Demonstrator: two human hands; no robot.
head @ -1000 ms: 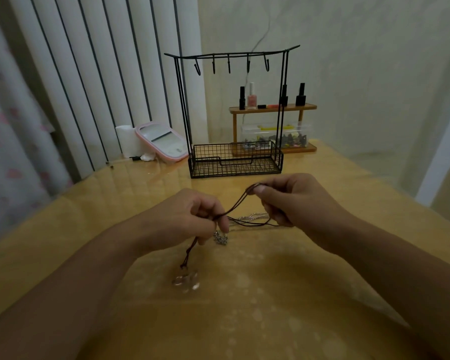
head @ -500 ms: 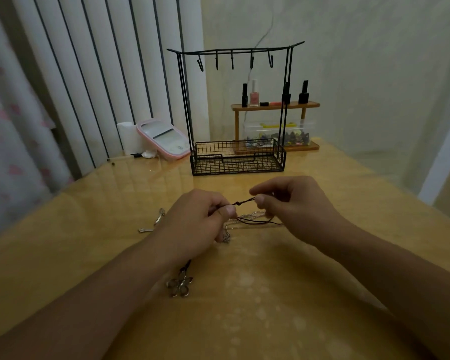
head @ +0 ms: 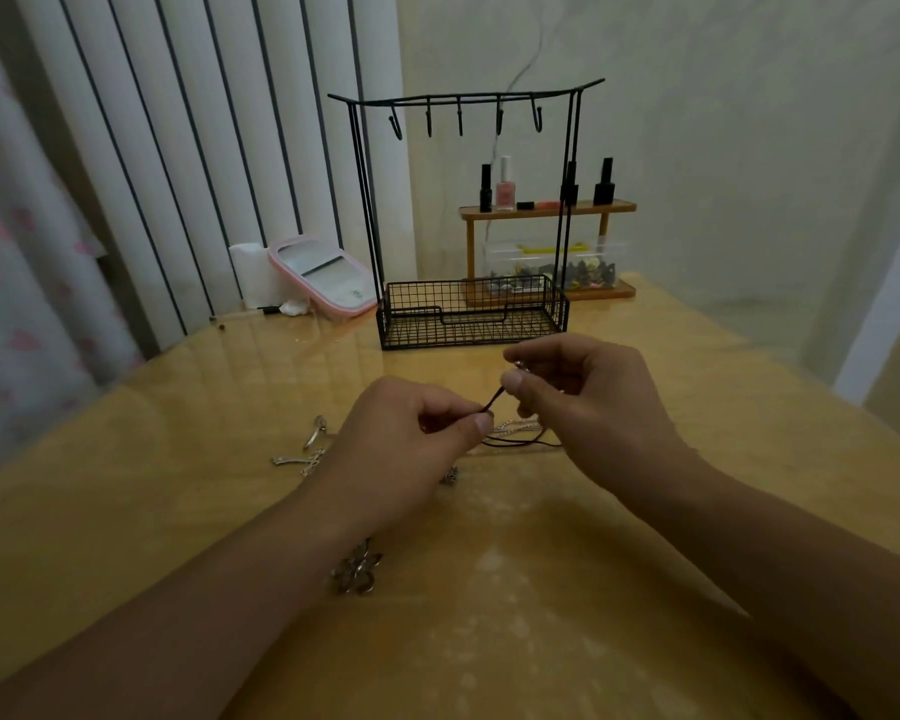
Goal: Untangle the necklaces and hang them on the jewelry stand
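My left hand (head: 411, 439) pinches a dark cord necklace (head: 494, 400) between thumb and fingers. My right hand (head: 588, 402) pinches the same cord a little higher, with a small metal piece at its fingertips. More dark cord and a silver chain (head: 515, 427) lie tangled on the table between my hands. A silver flower pendant (head: 357, 571) lies under my left wrist, and a small charm (head: 449, 476) hangs below my left hand. The black wire jewelry stand (head: 468, 215) with several bare hooks stands behind my hands.
Silver pendants (head: 302, 454) lie left of my left hand on the yellow table (head: 541, 589). A pink-rimmed mirror (head: 323, 275) leans by the blinds. A wooden shelf (head: 546, 207) with nail polish bottles stands behind the stand.
My hands have drawn closer together and the stretch of cord between them is shorter. The right hand now pinches the cord's end higher up. The flower pendant has settled onto the table.
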